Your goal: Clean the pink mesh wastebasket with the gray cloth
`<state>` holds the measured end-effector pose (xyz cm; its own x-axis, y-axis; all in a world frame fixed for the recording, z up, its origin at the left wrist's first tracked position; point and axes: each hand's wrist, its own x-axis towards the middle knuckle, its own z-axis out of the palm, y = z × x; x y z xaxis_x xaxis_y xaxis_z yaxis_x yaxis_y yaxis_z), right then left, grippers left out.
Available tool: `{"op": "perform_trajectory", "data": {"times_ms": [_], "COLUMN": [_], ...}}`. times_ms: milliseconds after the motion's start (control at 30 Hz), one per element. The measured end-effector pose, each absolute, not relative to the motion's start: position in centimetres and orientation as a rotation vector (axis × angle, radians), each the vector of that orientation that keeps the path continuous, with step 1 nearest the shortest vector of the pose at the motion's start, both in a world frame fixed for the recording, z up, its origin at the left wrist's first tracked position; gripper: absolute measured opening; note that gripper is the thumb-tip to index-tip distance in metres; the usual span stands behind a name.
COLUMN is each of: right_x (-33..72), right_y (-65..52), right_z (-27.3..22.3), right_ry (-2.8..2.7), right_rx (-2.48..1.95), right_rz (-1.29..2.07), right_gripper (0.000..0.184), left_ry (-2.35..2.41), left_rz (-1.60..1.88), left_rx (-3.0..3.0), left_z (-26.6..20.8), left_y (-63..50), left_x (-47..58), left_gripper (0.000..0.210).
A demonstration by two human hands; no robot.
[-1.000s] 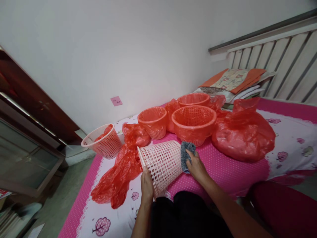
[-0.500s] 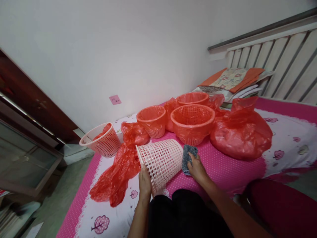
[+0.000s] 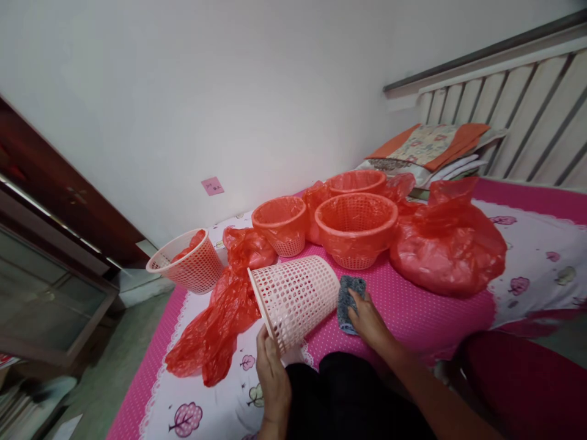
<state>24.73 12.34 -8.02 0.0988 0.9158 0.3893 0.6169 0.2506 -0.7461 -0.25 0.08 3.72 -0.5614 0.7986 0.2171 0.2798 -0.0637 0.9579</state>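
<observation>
A pale pink perforated plastic wastebasket (image 3: 300, 296) lies on its side in front of me, its mouth facing left. My left hand (image 3: 273, 373) grips the near lower part of its rim, with some fingers hidden behind the edge. In my right hand (image 3: 367, 318) is a grey cloth (image 3: 349, 299), held against or close beside the basket's base; I cannot tell whether they touch. Left of the basket, a crumpled red plastic bag (image 3: 224, 324) trails over the bedspread.
Behind stand several baskets lined with red bags, such as one basket (image 3: 356, 229) and a smaller one (image 3: 279, 223). A full red bag (image 3: 449, 244) sits right. Another pink basket (image 3: 199, 263) leans at left. Folded bedding (image 3: 431, 150) lies near the radiator (image 3: 527, 116).
My left hand has slid down and nearer along the basket's rim, and the basket has turned slightly. My right hand and the cloth have shifted a little downward.
</observation>
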Motion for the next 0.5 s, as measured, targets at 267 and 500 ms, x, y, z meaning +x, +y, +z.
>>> {"op": "perform_trajectory", "data": {"times_ms": [267, 500], "right_x": [24.7, 22.5], "right_y": [11.0, 8.1], "right_z": [-3.7, 4.1], "right_ry": [-1.567, -1.560], "right_rx": [-1.433, -1.227], "right_rz": [0.436, 0.364], "right_gripper": [0.057, 0.057], "left_ry": [1.731, 1.600], "left_rz": [1.603, 1.627], "left_rx": [1.060, 1.022], "left_z": [2.9, 4.3], "left_y": [0.7, 1.0], "left_x": [-0.9, 0.5], "left_gripper": [0.055, 0.052]}}
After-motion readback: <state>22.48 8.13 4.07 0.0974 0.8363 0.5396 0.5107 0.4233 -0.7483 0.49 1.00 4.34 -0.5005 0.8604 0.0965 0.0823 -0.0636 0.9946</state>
